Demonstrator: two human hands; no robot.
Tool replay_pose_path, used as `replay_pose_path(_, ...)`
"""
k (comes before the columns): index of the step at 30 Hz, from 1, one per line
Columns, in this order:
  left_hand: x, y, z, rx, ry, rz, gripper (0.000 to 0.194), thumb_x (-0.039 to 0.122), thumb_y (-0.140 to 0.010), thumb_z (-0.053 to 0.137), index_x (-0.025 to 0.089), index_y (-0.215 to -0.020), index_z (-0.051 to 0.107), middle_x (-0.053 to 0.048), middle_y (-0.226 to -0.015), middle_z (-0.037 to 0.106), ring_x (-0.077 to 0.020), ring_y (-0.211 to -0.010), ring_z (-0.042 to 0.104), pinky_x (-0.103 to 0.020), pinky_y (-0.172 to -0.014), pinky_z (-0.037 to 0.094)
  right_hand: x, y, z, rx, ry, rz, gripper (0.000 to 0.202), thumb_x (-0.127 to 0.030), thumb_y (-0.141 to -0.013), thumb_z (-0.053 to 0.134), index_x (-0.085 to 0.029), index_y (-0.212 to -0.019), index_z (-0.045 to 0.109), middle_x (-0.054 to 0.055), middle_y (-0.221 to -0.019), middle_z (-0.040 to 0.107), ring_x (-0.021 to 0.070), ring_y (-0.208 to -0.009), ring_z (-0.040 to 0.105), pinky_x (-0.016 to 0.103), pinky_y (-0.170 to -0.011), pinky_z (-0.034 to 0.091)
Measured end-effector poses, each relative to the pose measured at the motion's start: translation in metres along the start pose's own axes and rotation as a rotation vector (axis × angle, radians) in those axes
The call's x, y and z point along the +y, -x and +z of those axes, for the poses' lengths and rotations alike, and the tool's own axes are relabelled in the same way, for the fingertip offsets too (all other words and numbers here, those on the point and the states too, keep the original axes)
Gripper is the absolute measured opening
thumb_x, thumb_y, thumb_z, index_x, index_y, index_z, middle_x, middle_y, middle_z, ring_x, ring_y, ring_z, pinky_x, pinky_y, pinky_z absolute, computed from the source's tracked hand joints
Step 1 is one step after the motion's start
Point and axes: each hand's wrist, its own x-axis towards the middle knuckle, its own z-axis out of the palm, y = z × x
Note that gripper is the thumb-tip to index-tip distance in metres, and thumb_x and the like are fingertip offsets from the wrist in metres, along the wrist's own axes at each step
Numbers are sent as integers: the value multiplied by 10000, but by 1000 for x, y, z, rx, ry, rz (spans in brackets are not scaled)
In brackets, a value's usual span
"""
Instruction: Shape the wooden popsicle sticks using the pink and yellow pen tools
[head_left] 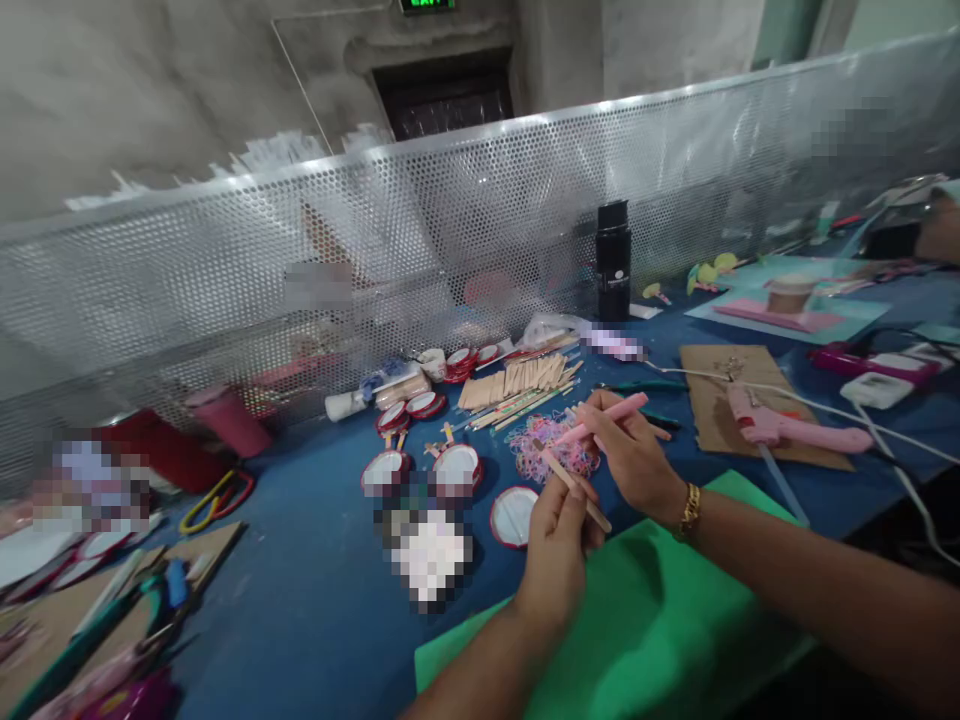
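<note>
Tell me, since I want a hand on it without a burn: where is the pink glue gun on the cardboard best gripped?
Take the pink glue gun by its thick handle end at the right, coming from above. It lies flat on the cardboard with its nozzle end at the left, so a grip well right of that end seems safest.

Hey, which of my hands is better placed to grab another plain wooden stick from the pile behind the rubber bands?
Probably the right hand. It sits nearest the pile of plain wooden craft sticks, just past the heap of small coloured rubber bands, though it holds a pink stick. The left hand is farther back, gripping a plain wooden stick.
</note>
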Motion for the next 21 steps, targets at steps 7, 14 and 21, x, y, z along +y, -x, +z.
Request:
replay_pose_path(7,2,-3,0,-8,-15,23,413,592,-765,628,189,-808,553,50,-505,535,-85,-418,419,-217,-428,241,2,4,-2,-38,147,-219,247,-367,-923,525,-201,-746,573,-13,-660,553,138,-606,519,272,-583,427)
replay_pose_path(14,2,-5,1,-33,-74,60,411,594,-775,625,194,-783,531,52,-493,560,-72,-383,400,-214,-417,244,1,0,-5,-47,230,-340,120,-292,-887,574,-209,-885,661,31,-845,664,192,-810,600,322,-753,471)
replay_pose_path(21,0,-9,-1,-58,-141,105,437,611,-796,591,182,-864,549,42,-523,605,-68,-378,403,-207,-414,250,6,-5,-5,5,81,-224,62,-241,-775,634,-210,-730,603,1,-732,609,168,-730,565,300,-703,460)
